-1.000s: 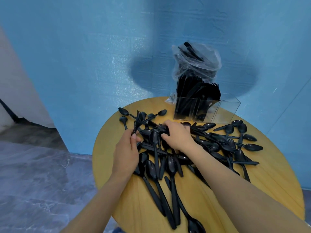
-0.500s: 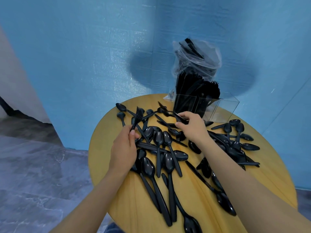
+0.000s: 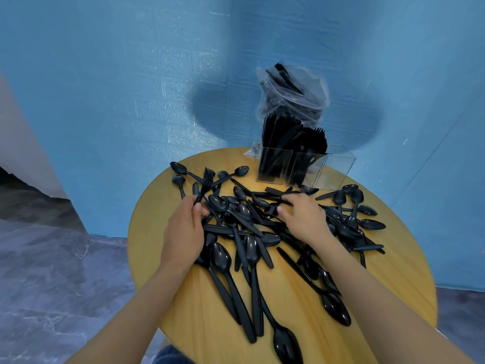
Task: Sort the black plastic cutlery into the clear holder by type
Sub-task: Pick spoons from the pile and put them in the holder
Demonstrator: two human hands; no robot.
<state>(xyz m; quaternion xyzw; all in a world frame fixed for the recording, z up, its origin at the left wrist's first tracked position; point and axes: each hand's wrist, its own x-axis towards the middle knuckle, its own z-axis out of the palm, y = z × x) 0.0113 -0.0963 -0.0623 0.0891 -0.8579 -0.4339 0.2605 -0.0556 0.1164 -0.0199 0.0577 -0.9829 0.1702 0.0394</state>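
Our right hand (image 3: pixel 301 219) has dropped back onto the pile (image 3: pixel 244 222), fingers spread flat (gripping nothing); our left hand (image 3: pixel 183 232) still pinches forks (image 3: pixel 206 181), unsorted.

1. The right hand (image 3: pixel 304 219) has dropped from just before the clear holder (image 3: pixel 304 166) back onto the cutlery pile (image 3: pixel 252 227); it possibly grips a piece there.
2. Spoons near it have shifted.

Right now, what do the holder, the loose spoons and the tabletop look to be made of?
Clear holder: looks like acrylic or similar rigid plastic, transparent with glossy edges. Spoons: black plastic, shiny highlights on the bowls. Round table: wood or wood-look laminate, yellowish with visible grain; which, I cannot tell.
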